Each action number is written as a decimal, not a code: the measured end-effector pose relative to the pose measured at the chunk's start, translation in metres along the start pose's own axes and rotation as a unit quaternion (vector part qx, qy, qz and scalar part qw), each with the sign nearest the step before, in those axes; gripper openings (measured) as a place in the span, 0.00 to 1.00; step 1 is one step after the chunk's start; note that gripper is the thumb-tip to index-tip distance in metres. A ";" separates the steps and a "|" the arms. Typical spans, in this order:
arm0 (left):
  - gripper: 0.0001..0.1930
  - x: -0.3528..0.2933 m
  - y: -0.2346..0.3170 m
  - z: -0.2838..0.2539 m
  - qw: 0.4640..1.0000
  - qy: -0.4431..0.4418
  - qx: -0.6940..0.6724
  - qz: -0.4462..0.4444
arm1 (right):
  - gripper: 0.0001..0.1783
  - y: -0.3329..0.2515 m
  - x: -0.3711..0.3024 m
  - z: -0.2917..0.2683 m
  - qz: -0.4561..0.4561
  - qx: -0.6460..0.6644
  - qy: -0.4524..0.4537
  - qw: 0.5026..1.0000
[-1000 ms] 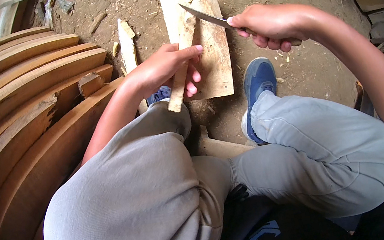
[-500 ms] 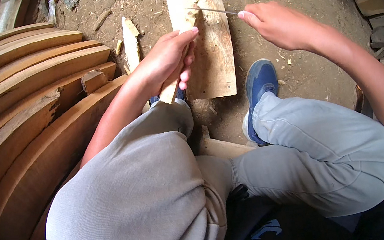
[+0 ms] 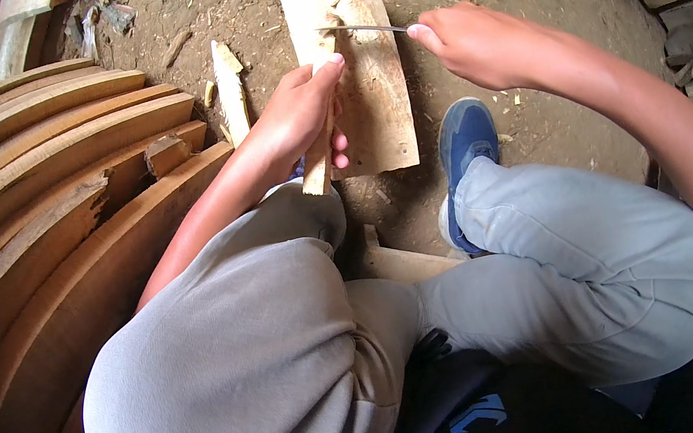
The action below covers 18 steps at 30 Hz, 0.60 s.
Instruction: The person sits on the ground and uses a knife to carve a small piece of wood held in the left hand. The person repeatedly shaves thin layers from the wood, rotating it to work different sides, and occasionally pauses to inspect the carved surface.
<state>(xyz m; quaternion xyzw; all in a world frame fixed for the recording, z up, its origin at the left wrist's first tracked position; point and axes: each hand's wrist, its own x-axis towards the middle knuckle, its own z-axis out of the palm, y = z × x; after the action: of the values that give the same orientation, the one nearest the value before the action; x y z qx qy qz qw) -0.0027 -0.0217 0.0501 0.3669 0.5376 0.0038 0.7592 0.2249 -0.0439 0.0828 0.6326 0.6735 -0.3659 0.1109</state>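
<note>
My left hand is closed round a narrow wooden stick, which slants away from my left knee with its far end over a flat board. In my right hand, also closed, is a knife with a thin dark blade. The blade points left and its tip meets or crosses the stick's far end; its handle is hidden in my fist. The pale board lies on the dirt floor beneath both, with a knotty patch near its far part.
Several curved wooden planks stand stacked at my left. A split wood piece lies beyond my left forearm. My blue shoe is right of the board. More timber is piled at the right edge. Wood chips dot the floor.
The knife and my right hand have shifted slightly left, with the blade now lying flatter across the stick's end. The whole view has also shifted a little.
</note>
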 end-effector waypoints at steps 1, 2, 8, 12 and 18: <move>0.19 0.002 -0.001 0.002 1.000 0.002 0.001 0.005 | 0.27 0.001 0.000 0.002 0.004 -0.009 0.003 1.000; 0.19 0.003 -0.002 0.004 1.000 0.005 0.002 0.010 | 0.27 0.001 0.001 0.004 0.007 -0.018 0.006 1.000; 0.14 0.015 -0.005 0.003 0.999 0.011 0.037 0.010 | 0.25 -0.013 -0.001 0.009 0.043 -0.067 0.016 0.997; 0.09 0.015 -0.010 0.004 0.996 0.049 0.078 0.016 | 0.23 -0.011 0.002 0.008 -0.006 -0.129 0.017 0.992; 0.08 0.022 -0.019 0.002 0.995 0.048 0.076 0.053 | 0.22 -0.024 0.004 0.005 0.023 -0.156 0.033 0.987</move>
<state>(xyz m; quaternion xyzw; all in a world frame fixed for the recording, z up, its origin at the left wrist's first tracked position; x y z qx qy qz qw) 0.0012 -0.0282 0.0216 0.4510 0.5518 0.0204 0.7012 0.2005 -0.0420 0.0850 0.6347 0.7107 -0.2329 0.1946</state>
